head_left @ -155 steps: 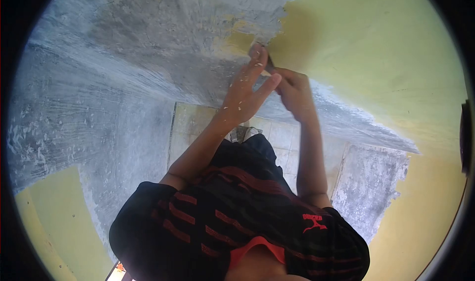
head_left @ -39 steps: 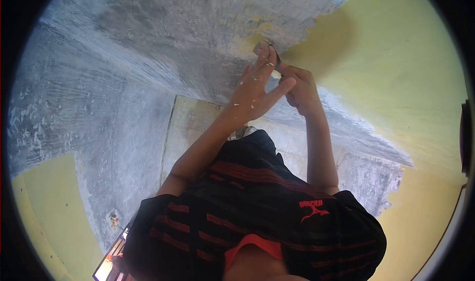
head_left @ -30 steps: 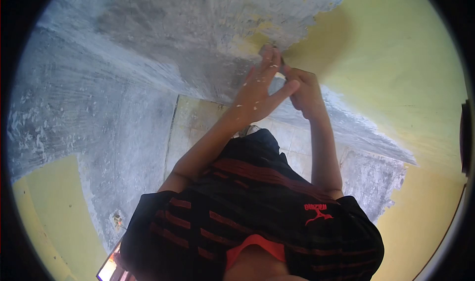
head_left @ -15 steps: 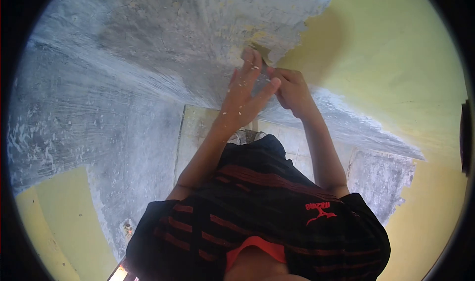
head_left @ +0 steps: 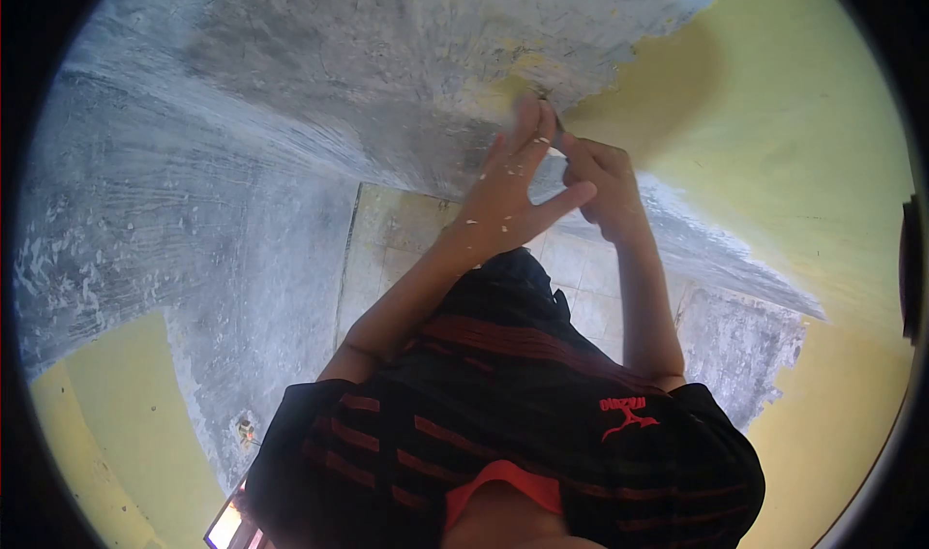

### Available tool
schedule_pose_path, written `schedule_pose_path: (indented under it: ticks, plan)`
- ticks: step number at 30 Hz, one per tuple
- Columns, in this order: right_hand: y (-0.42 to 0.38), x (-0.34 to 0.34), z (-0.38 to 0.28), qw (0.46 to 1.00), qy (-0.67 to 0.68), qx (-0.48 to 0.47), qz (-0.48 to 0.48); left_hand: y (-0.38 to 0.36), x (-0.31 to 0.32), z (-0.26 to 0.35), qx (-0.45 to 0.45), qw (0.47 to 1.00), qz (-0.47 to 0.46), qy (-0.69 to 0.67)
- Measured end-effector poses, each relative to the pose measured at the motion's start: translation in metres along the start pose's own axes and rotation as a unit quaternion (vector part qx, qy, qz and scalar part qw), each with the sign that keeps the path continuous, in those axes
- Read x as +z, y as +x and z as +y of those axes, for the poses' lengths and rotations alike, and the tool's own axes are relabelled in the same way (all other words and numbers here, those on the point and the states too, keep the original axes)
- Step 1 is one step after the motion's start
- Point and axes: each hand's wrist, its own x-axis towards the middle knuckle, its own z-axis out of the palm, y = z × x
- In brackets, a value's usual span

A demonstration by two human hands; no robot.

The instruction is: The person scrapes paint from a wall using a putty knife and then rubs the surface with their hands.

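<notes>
My right hand (head_left: 605, 186) is closed round the handle of a paint scraper (head_left: 555, 117), whose thin dark blade reaches up to the wall. Most of the handle is hidden in the fist. Beside it my left hand (head_left: 503, 196) is open, thumb spread wide and fingers stretched out, with the fingertips right at the blade. Pale paint flakes dot the back of this hand. Around the blade, the wall (head_left: 406, 65) is bare grey with small leftover patches of yellow paint (head_left: 527, 65).
Yellow paint (head_left: 813, 123) still covers the wall to the right, ending in a ragged edge. Another scraped grey wall (head_left: 194, 210) meets it at a corner on the left. Pale floor tiles (head_left: 590, 288) show below, beyond my dark shirt (head_left: 523, 385).
Both hands and the scraper have shifted slightly right in view. Less of the blade's face shows now. My left thumb sits farther from the fingers of my right hand.
</notes>
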Motion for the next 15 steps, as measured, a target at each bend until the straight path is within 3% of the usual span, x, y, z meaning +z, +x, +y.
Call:
schedule_pose_path:
  ticks: [3,7,9,11,13,15]
  plan:
    - [0.011,0.019,0.01,0.998,0.027,-0.063,-0.008,0.001,-0.011,-0.006,-0.021,1.0,0.019,0.012]
    - [-0.01,0.002,0.01,0.999,0.045,-0.003,0.017,0.001,-0.002,-0.004,0.005,1.0,-0.012,0.012]
    - [-0.006,0.0,0.004,0.999,0.047,0.022,-0.011,0.002,0.007,-0.006,0.043,0.999,0.023,-0.023]
    - [0.008,0.019,0.004,0.995,0.008,-0.104,0.007,0.003,-0.002,-0.014,0.034,0.998,0.053,-0.015]
    - [0.008,0.022,0.001,0.997,0.031,-0.066,-0.019,0.004,-0.006,-0.013,0.018,0.996,0.083,-0.006]
    - [0.0,0.017,0.005,0.995,-0.014,-0.092,0.02,0.002,-0.011,-0.006,-0.001,0.999,0.031,-0.013]
